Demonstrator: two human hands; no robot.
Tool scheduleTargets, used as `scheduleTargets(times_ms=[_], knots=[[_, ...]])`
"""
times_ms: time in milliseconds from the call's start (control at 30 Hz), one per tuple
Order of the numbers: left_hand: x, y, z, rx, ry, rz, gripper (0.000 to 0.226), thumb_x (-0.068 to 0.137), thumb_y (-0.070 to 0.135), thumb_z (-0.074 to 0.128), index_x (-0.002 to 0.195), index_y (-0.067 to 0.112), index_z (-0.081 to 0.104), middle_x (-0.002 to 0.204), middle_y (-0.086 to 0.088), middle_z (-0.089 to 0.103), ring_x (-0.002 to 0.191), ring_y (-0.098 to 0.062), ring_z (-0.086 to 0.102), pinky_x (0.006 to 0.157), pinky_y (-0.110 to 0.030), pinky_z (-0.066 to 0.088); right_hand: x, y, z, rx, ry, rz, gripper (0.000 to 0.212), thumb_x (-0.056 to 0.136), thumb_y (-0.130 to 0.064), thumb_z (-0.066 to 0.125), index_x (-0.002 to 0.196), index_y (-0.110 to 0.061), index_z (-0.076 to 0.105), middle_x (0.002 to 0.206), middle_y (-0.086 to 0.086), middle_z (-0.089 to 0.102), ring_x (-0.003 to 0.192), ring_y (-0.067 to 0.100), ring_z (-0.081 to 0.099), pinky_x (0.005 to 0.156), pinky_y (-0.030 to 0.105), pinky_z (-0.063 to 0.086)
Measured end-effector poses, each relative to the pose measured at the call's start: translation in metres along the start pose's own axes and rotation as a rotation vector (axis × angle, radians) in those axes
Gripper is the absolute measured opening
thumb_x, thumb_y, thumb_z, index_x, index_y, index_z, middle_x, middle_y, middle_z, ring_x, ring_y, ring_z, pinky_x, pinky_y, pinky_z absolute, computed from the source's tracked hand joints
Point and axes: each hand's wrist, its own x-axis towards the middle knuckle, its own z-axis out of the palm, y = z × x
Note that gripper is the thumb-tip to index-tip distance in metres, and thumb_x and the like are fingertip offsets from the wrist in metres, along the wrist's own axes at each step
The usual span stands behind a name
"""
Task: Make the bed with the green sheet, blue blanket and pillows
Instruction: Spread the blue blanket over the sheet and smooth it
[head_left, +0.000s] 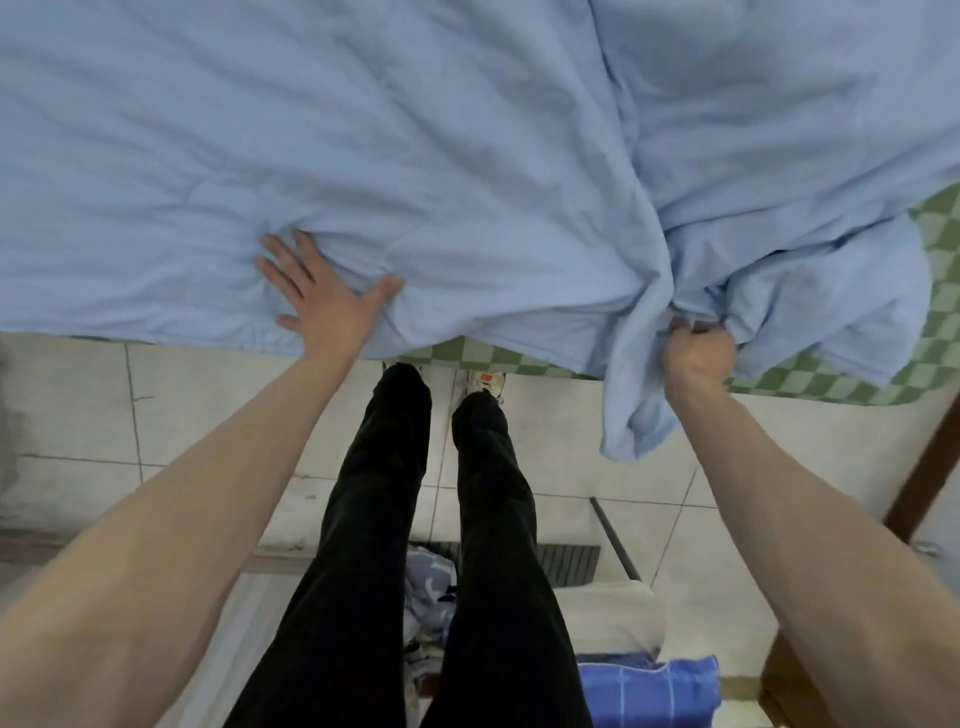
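Black trouser legs (395, 519) fill the near centre, w/ a folded blue checked cloth (649, 686) on the floor at near right and pale floor tiles (78, 405) at left. Beyond them runs the bed edge. Light blue soft blanket (415, 130) covers nearly the whole bed, wrinkled, bunched into a wad at right; a corner of it droops off the near edge. Green-and-white checked sheet (831, 384) shows under it at right and along the near edge. Left hand (322, 296) lies flat, fingers spread, pressing the blanket near the edge. Right hand (698, 353) is fisted round a gathered clump of blanket. No pillows seen. Blanket looks light, limp, non-slippery; it'll fold and drag rather than slide stiffly, so prob. best taken at the hem/corners, not the wad, and pulled taut.
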Motion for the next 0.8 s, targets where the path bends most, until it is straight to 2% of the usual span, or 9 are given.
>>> scheduleTargets(times_ms=[100, 200, 333, 400, 467, 533, 600, 700, 800], knots=[[-0.001, 0.006, -0.005, -0.01, -0.024, -0.022, 0.145, 0.064, 0.078, 0.076, 0.163, 0.017, -0.01, 0.169, -0.01, -0.023, 0.155, -0.033, -0.021, 0.111, -0.081, 0.009, 0.034, 0.015, -0.07, -0.077, 0.23, 0.003, 0.037, 0.098, -0.029, 0.052, 0.121, -0.003, 0.063, 0.126, 0.016, 0.064, 0.116, 0.032, 0.06, 0.095, 0.036, 0.046], [-0.003, 0.008, -0.006, -0.003, -0.032, -0.036, 0.147, 0.061, 0.077, 0.078, 0.163, 0.018, -0.009, 0.169, -0.009, -0.022, 0.155, -0.033, -0.02, 0.11, -0.082, 0.01, 0.083, 0.025, -0.151, 0.055, 0.329, -0.018, 0.04, 0.095, -0.032, 0.049, 0.123, -0.006, 0.062, 0.126, 0.014, 0.065, 0.117, 0.032, 0.06, 0.099, 0.036, 0.047], [-0.002, 0.013, 0.0, 0.043, 0.021, -0.066, 0.146, 0.062, 0.073, 0.081, 0.163, 0.018, -0.008, 0.17, -0.01, -0.02, 0.156, -0.034, -0.018, 0.108, -0.084, 0.011, 0.13, 0.018, -0.189, 0.062, 0.279, -0.073, 0.05, 0.086, -0.054, 0.051, 0.099, -0.008, 0.064, 0.097, 0.009, 0.066, 0.089, 0.026, 0.063, 0.087, 0.042, 0.052], [0.001, 0.012, 0.002, 0.063, 0.034, -0.078, 0.144, 0.064, 0.069, 0.083, 0.163, 0.019, -0.009, 0.17, -0.008, -0.021, 0.156, -0.034, -0.019, 0.109, -0.083, 0.011, 0.144, 0.002, -0.183, 0.133, 0.264, -0.082, 0.041, 0.089, -0.051, 0.051, 0.1, -0.013, 0.061, 0.099, 0.004, 0.064, 0.088, 0.017, 0.057, 0.087, 0.035, 0.051], [0.007, 0.01, 0.004, 0.091, 0.053, -0.078, 0.141, 0.068, 0.065, 0.084, 0.163, 0.018, -0.01, 0.17, -0.008, -0.02, 0.156, -0.034, -0.019, 0.113, -0.078, 0.009, 0.17, -0.009, -0.176, 0.183, 0.24, -0.107, 0.019, 0.093, -0.039, 0.051, 0.1, -0.021, 0.054, 0.101, 0.0, 0.058, 0.089, 0.014, 0.053, 0.084, 0.031, 0.049], [0.006, 0.012, 0.007, 0.115, 0.082, -0.098, 0.136, 0.073, 0.062, 0.082, 0.163, 0.015, -0.008, 0.17, -0.012, -0.018, 0.156, -0.036, -0.017, 0.119, -0.067, 0.008, 0.197, -0.018, -0.172, 0.174, 0.102, -0.173, 0.013, 0.097, -0.029, 0.048, 0.106, -0.021, 0.053, 0.104, 0.005, 0.057, 0.091, 0.014, 0.05, 0.083, 0.032, 0.048], [-0.003, 0.019, 0.015, 0.166, 0.15, -0.111, 0.124, 0.081, 0.058, 0.077, 0.163, 0.01, -0.002, 0.17, -0.018, -0.011, 0.156, -0.038, -0.011, 0.124, -0.056, 0.008, 0.213, -0.025, -0.167, 0.171, 0.031, -0.199, 0.03, 0.099, -0.023, 0.046, 0.125, -0.012, 0.057, 0.121, 0.014, 0.061, 0.094, 0.013, 0.049, 0.085, 0.03, 0.046], [-0.033, 0.041, 0.039, 0.177, 0.247, -0.019, 0.085, 0.098, 0.037, 0.062, 0.16, 0.002, 0.017, 0.167, -0.027, 0.008, 0.157, -0.039, 0.004, 0.126, -0.042, 0.008, 0.186, -0.016, -0.152, 0.235, -0.085, -0.254, 0.052, 0.101, -0.021, 0.05, 0.149, -0.01, 0.035, 0.141, 0.008, 0.052, 0.118, 0.016, 0.052, 0.094, 0.017, 0.039], [-0.078, 0.075, 0.073, 0.058, 0.23, 0.099, 0.064, 0.102, 0.031, 0.054, 0.155, 0.001, 0.033, 0.164, -0.026, 0.022, 0.153, -0.039, 0.018, 0.125, -0.041, 0.017, 0.133, 0.029, -0.129, 0.388, -0.024, -0.186, 0.084, 0.092, -0.028, 0.068, 0.156, -0.012, 0.016, 0.156, 0.008, 0.034, 0.14, 0.021, 0.039, 0.109, 0.017, 0.029]])
